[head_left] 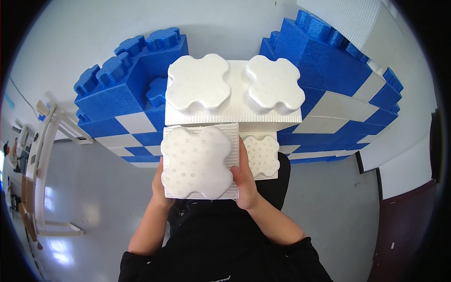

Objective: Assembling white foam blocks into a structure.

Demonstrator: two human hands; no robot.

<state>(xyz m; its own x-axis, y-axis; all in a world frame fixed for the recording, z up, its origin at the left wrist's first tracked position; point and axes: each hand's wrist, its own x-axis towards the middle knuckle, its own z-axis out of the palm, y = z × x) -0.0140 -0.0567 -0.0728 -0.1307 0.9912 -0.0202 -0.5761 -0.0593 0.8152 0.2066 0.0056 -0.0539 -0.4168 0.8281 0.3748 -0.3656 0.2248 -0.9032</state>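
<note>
Between my two hands is a white foam building block (199, 162) with one large clover-shaped stud on top. My left hand (159, 185) presses against its left side, the fingers partly hidden by the block. On the opposite side my right hand (245, 181) grips it, thumb beside the stud. Just beyond it lies a longer white block (237, 113) with two clover studs. Below and to the right, partly covered, a smaller-looking white block (263, 157) shows a dotted stud. Whether the held block touches its neighbours I cannot tell.
Blue and white stacked blocks form walls at the left (117, 101) and right (329, 70), with studs along their tops. A white frame stand (40, 164) is on the far left, with a person (11, 152) beyond. A dark red door (399, 235) lies at the lower right.
</note>
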